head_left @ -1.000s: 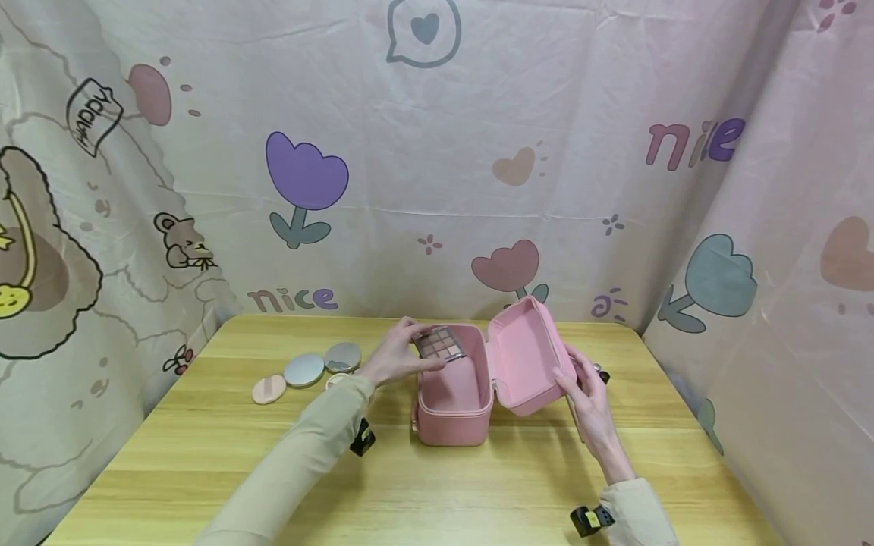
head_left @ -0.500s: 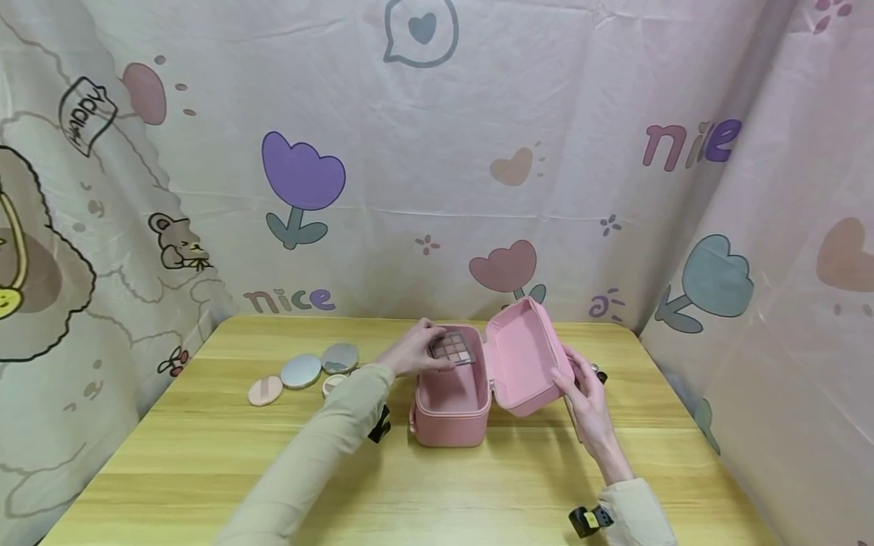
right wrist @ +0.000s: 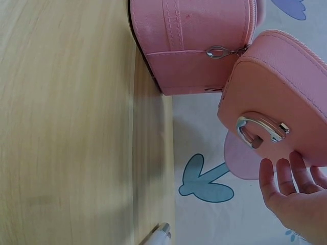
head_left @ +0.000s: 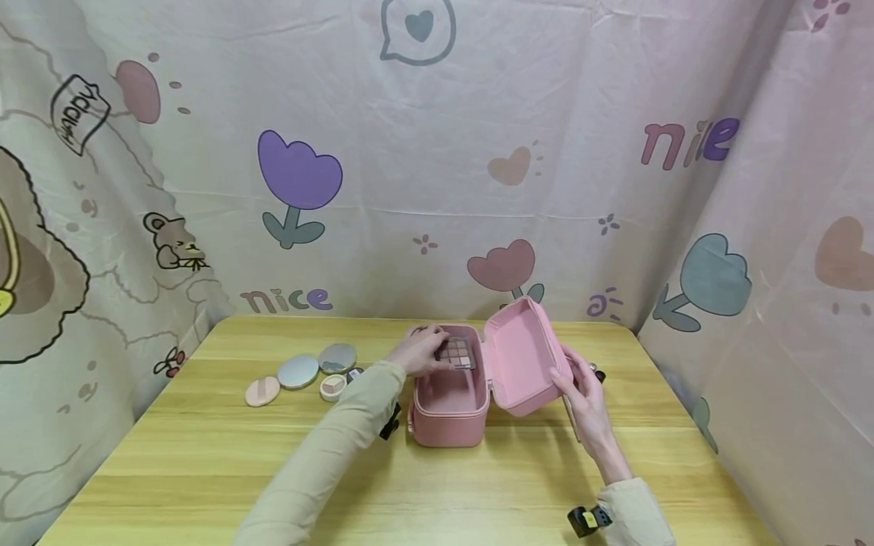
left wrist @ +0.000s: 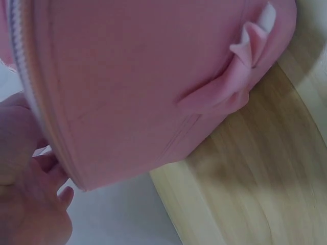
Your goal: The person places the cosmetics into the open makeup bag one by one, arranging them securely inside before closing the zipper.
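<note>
A pink makeup case stands on the wooden table with its lid swung out to the right. Over the case's mouth, my left hand pinches an eyeshadow palette by its left side, tilted partly inside the rim. In the left wrist view, the case wall with its pink bow covers part of the left hand and hides the palette. My right hand holds the lid's right edge, thumb in front. In the right wrist view, its fingers lie on the lid's outer face near the metal-ringed handle.
Left of the case lie two round silvery compacts, a round pink puff, a small round pan and a dark item. A dark-tipped item shows behind the lid. A patterned curtain borders the table.
My left hand has moved right and slightly down with the palette, from the case's left rim into its mouth. The right hand and lid have stayed in place.
</note>
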`<state>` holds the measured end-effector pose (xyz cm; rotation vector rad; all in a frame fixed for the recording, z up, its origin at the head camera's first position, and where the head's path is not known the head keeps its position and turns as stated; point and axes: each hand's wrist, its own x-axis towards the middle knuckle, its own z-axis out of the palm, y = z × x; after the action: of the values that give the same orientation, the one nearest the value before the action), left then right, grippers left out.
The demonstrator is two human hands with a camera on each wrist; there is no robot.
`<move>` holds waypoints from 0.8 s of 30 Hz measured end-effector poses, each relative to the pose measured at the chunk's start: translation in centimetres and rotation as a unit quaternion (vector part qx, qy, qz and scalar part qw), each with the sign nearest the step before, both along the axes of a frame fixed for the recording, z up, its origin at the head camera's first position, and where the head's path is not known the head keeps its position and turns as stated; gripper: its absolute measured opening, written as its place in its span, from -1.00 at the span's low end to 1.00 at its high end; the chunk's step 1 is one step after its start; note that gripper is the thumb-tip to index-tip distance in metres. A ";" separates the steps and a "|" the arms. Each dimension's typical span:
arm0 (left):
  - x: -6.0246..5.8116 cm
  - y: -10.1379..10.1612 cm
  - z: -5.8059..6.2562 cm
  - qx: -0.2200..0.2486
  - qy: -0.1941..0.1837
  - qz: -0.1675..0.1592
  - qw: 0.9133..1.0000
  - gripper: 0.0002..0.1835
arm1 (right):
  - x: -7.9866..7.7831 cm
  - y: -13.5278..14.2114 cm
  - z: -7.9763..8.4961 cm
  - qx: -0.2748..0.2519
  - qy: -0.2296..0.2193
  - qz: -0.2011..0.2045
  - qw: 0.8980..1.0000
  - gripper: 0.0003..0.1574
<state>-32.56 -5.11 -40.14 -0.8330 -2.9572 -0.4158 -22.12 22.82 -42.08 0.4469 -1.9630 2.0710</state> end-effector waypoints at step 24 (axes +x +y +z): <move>-0.1 1.0 -0.6 -0.037 0.037 -0.003 0.999 -0.28 | 0.5 -0.5 1.2 0.004 -0.044 -0.017 0.999 -0.37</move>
<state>-32.63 -4.11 -40.78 -0.8466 -2.9177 -0.2709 -21.62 22.34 -40.91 0.3276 -2.0148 2.0958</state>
